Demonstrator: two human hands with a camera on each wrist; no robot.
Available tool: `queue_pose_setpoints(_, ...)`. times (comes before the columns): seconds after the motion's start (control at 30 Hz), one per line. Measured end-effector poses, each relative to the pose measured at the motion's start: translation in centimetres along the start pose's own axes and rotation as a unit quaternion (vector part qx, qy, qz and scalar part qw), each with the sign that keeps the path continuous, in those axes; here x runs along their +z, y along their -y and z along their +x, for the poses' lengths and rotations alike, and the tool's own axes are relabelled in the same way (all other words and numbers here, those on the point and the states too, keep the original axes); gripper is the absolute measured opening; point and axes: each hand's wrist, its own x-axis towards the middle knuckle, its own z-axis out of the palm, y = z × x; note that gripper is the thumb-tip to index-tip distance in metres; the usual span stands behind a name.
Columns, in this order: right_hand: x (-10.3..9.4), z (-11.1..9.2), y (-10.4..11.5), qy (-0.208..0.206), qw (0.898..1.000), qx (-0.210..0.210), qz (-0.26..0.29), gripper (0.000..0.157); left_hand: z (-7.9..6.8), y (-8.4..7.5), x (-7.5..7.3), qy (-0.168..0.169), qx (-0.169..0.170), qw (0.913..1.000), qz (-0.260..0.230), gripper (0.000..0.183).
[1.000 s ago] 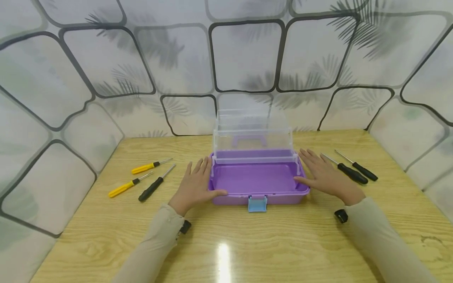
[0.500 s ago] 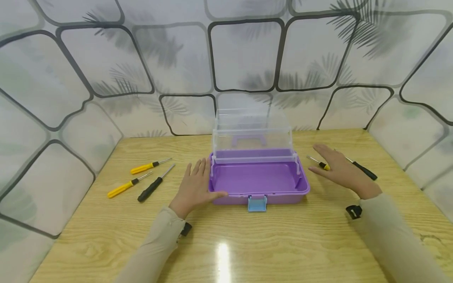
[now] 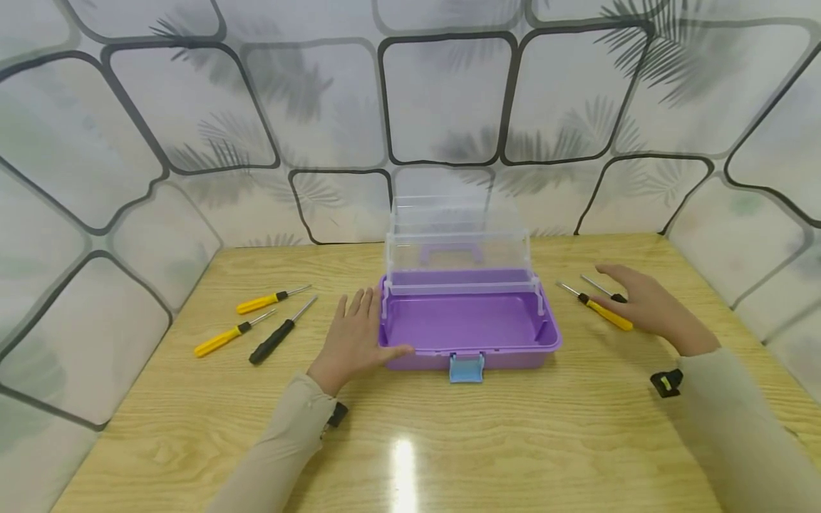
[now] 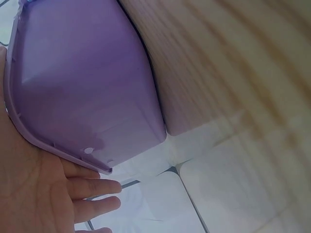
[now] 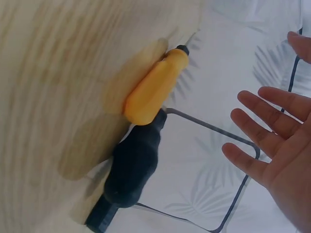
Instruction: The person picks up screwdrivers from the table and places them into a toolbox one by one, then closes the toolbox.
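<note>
A purple toolbox with a raised clear lid and a blue latch stands mid-table. My left hand rests along its left side, fingers straight, thumb over the front rim. The left wrist view shows the palm against the purple wall. My right hand hovers over the screwdrivers at the right, holding nothing. Below its thumb lies a yellow screwdriver; a black screwdriver is partly hidden by the hand. In the right wrist view the fingers are spread, apart from the black handle.
On the left of the wooden table lie two yellow screwdrivers, one farther back and one nearer, beside a black screwdriver. A patterned backdrop encloses the back and sides.
My right hand has left the toolbox's right side and moved right over the screwdrivers, uncovering the yellow one. My left hand stays in place.
</note>
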Motion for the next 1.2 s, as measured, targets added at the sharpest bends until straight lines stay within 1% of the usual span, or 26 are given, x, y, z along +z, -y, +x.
queue_pose_setpoints(0.2, 0.3, -0.2, -0.7, -0.001, 1.0, 0.001, -0.014, 0.052, -0.1, 0.0, -0.1, -0.001, 0.0, 1.0, 0.008, 0.116)
queue_pose_setpoints(0.43, 0.9, -0.2, -1.6, -0.004, 1.0, -0.005, -0.018, 0.043, -0.1, 0.0, 0.1, -0.045, 0.029, 0.9981, 0.032, 0.114)
queue_pose_setpoints(0.73, 1.4, 0.1, -2.1, 0.004, 1.0, 0.003, -0.025, 0.042, -0.2, -0.3, 0.1, -0.087, 0.039, 0.9949, 0.034, 0.116)
queue_pose_setpoints(1.0, 1.7, 0.2, -2.3, 0.006, 1.0, 0.002, -0.025, 0.041, -0.2, -0.2, 0.2, -0.08, 0.038, 0.9955, 0.033, 0.114)
queue_pose_setpoints(1.2, 1.5, 0.1, -2.5, 0.023, 0.999, 0.012, -0.022, 0.043, -0.2, -0.1, 0.3, -0.081, 0.036, 0.9955, 0.036, 0.114)
